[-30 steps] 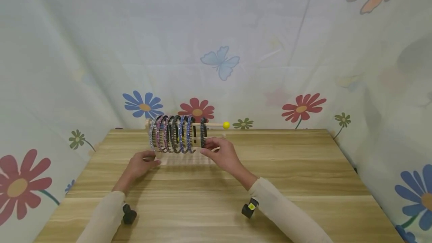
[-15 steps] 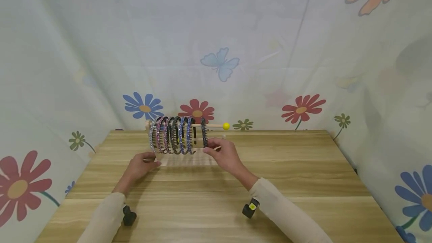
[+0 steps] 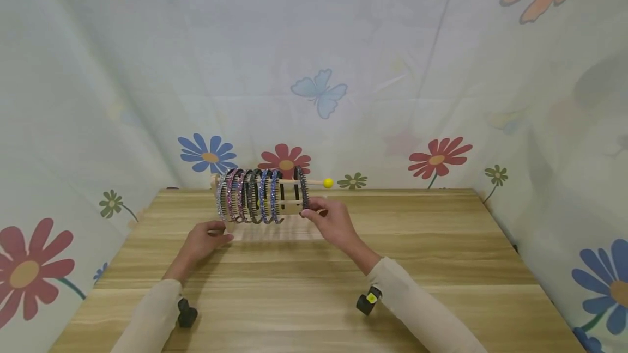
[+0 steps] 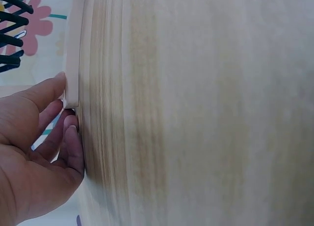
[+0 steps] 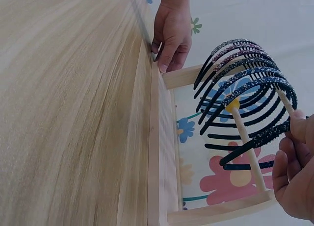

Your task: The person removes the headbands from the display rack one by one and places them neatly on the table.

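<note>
A wooden headband rack stands on the table, its pale base board (image 5: 155, 152) along the bottom and a yellow ball (image 3: 328, 183) at the end of its upper rod. Several rhinestone headbands (image 3: 264, 195) with comb teeth hang on the left part, in silver, pink, dark and blue. My right hand (image 3: 334, 223) pinches a dark glittery headband (image 5: 267, 135) near the rod's right part, apart from the row. At the rack's left end, my left hand (image 3: 202, 240) holds the corner of the base, thumb on the board in the left wrist view (image 4: 46, 138).
The wood-grain table (image 3: 294, 298) extends in front of the rack and to both sides. Behind it hangs a pale cloth (image 3: 382, 124) printed with flowers and butterflies. A black wrist camera (image 3: 368, 301) sits on each forearm.
My right hand has moved slightly right, drawing the dark headband along the rod away from the others. The held headband now looks more turned. My left hand and the rack have stayed put.
</note>
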Motion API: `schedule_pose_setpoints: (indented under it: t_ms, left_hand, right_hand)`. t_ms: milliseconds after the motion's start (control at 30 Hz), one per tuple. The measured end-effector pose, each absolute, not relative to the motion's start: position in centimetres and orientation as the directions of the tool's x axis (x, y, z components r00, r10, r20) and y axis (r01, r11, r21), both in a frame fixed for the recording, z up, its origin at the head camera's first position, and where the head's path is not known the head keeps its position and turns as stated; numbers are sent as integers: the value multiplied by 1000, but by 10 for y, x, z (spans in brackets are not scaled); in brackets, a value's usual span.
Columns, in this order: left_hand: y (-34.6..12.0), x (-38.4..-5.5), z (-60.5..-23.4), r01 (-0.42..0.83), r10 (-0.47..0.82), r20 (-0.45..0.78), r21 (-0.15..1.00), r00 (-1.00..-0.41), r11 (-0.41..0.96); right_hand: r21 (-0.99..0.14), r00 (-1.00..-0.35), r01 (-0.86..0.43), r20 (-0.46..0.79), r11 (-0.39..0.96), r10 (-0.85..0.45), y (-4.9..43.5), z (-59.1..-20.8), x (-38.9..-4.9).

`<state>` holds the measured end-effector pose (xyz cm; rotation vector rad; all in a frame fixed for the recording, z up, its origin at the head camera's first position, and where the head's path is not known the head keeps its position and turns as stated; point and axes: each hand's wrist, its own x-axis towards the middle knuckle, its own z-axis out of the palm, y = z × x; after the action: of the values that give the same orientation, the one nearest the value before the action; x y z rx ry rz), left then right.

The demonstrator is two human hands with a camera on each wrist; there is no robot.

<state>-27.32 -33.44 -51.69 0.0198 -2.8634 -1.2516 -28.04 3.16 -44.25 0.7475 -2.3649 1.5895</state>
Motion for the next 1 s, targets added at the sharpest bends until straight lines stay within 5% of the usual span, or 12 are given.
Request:
schedule_pose_setpoints:
  t_ms: [1000]
  left_hand:
    - [-332, -272, -514, -31, -30, -15, 718, -999, 695]
  right_hand:
    - [-796, -834, -546, 489, 261, -256, 49, -420, -270]
